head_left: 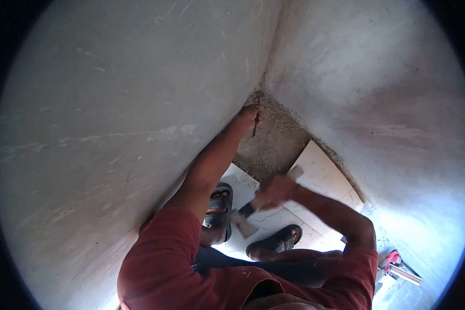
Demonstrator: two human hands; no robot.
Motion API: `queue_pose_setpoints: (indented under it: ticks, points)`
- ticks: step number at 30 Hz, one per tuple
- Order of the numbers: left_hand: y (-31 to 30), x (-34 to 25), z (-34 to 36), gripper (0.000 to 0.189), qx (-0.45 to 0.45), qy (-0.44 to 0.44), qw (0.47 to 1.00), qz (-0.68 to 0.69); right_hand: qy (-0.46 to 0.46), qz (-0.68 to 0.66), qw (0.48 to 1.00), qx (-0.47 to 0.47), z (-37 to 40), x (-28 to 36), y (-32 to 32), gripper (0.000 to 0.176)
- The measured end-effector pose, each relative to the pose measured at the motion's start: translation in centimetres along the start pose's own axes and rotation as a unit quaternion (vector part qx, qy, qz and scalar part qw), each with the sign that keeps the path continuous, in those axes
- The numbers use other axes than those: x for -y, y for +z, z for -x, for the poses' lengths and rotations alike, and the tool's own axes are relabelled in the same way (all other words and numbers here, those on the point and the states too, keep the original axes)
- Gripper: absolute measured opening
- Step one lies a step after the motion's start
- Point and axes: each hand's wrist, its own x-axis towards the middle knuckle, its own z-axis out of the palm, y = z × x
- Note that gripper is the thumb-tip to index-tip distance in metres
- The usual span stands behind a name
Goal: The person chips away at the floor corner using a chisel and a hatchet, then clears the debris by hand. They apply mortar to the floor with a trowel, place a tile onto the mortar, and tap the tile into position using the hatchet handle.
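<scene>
My left hand [251, 114] is closed around a thin dark chisel [254, 131] in the corner where the two walls meet. The far end of the chisel lies by the rough floor at the wall's foot, too small to make out clearly. Lower down, my right hand [276, 190] grips a hammer [244, 223] by its pale handle. The hammer's head hangs over the tiles between my sandalled feet, apart from the chisel, and it looks slightly blurred.
Grey plastered walls [113, 113] rise close on both sides. Bare, gritty floor [274, 137] fills the corner, bordered by pale tiles [320, 175]. Dark sandals [276, 241] are on my feet. A red item [393, 258] and a flat strip [405, 275] lie at the lower right.
</scene>
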Motion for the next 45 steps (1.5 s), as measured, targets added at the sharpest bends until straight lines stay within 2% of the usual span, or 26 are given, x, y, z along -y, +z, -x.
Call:
queue_pose_setpoints:
  ticks: [1,4,6,8,9,10,13,15,17,19,20,22,23,24,26,28,31,32,33,38,39,41,42,43,44,45]
  points:
    - [-0.3,0.0,-0.4,0.017,0.006,0.001,1.000,-0.010,0.002,-0.001,1.000,0.000,0.1,-1.3,0.8,0.043]
    - [0.4,-0.2,0.3,0.016,0.012,0.012,1.000,-0.015,0.244,-0.015,0.967,-0.077,1.0,-7.0,1.3,0.036]
    - [0.2,0.1,1.3,0.015,0.008,0.004,1.000,-0.019,0.287,-0.052,0.953,-0.084,0.7,-6.0,2.4,0.035]
    - [-0.1,0.0,0.0,0.013,-0.002,-0.006,1.000,0.014,0.196,-0.085,0.976,-0.028,0.8,-0.3,-0.8,0.035]
    - [-0.1,0.3,-0.5,0.013,0.001,-0.005,1.000,0.012,0.095,-0.064,0.993,0.009,0.5,1.2,-1.3,0.036]
    - [-0.2,0.0,-1.0,0.013,0.011,-0.002,1.000,0.013,-0.007,-0.025,0.999,-0.036,0.6,2.1,-2.6,0.032]
    - [-0.7,-0.1,-0.6,0.015,0.024,0.013,1.000,0.011,0.007,-0.005,0.999,-0.037,0.6,-2.8,0.1,0.029]
    - [-0.3,0.1,-0.5,0.016,0.035,0.035,0.999,0.009,0.134,-0.007,0.985,-0.105,2.0,-4.6,-0.5,0.030]
    - [-0.1,-0.2,-0.4,0.017,0.010,-0.003,1.000,-0.005,0.258,-0.012,0.949,-0.183,1.9,-5.6,-1.3,0.031]
    - [0.1,-0.3,0.0,0.017,-0.005,-0.005,1.000,0.006,0.168,-0.023,0.982,-0.083,1.0,-2.0,0.3,0.034]
    - [0.4,-0.1,0.4,0.017,-0.019,-0.002,1.000,0.011,0.163,-0.108,0.981,0.015,1.1,0.8,-2.2,0.045]
    - [1.1,-1.2,0.3,0.017,-0.014,-0.001,1.000,0.010,-0.025,0.012,0.999,-0.035,0.4,1.5,-2.0,0.043]
    - [0.6,-0.7,0.5,0.018,-0.017,-0.016,1.000,0.013,0.032,-0.022,0.999,0.004,0.5,0.5,-2.2,0.047]
    - [0.3,-0.6,0.5,0.018,-0.020,-0.019,1.000,0.013,0.125,-0.075,0.989,-0.011,0.3,-4.2,2.1,0.045]
    - [0.1,-0.4,0.1,0.017,0.037,0.010,0.999,-0.010,0.193,-0.036,0.975,-0.108,1.0,-7.0,1.9,0.043]
    - [0.3,-1.2,-0.4,0.015,0.031,0.016,0.999,0.001,0.351,-0.017,0.922,-0.165,0.7,-7.8,1.6,0.043]
    - [0.4,-0.5,0.4,0.012,0.012,0.006,1.000,0.000,0.202,-0.048,0.978,0.024,1.3,-0.9,-2.1,0.049]
    - [0.6,-0.5,1.0,0.011,0.000,0.010,1.000,-0.014,0.107,-0.089,0.990,-0.028,1.1,0.3,-1.7,0.048]
    - [1.0,-1.2,1.4,0.011,0.002,0.016,1.000,-0.015,0.107,-0.084,0.990,-0.031,1.2,-0.5,-2.3,0.048]
    - [-0.1,-0.3,-0.7,0.012,0.037,-0.007,0.999,-0.003,0.365,-0.003,0.927,-0.090,2.6,-6.4,-5.2,0.052]
    - [-0.2,-1.4,-1.0,0.012,0.038,0.002,0.999,-0.009,0.365,0.002,0.926,-0.099,2.0,-6.9,-4.6,0.052]
    - [0.1,-0.3,0.2,0.014,0.033,0.000,0.999,-0.008,0.288,-0.022,0.953,-0.091,1.7,-4.5,-1.4,0.053]
    - [0.3,-0.2,0.2,0.014,0.033,-0.003,0.999,-0.006,0.232,-0.083,0.963,-0.106,1.6,-2.7,-0.8,0.051]
    - [-0.1,0.5,-0.1,0.015,-0.001,-0.038,0.999,0.012,0.220,-0.091,0.971,0.001,1.6,0.2,-2.9,0.048]
    - [0.4,-0.6,-0.4,0.017,-0.031,-0.059,0.997,0.026,0.105,-0.059,0.992,-0.037,1.0,0.9,-1.6,0.045]
    - [0.7,-1.2,-0.4,0.017,-0.028,-0.052,0.998,0.024,0.106,-0.052,0.992,-0.040,0.8,-0.2,-0.9,0.045]
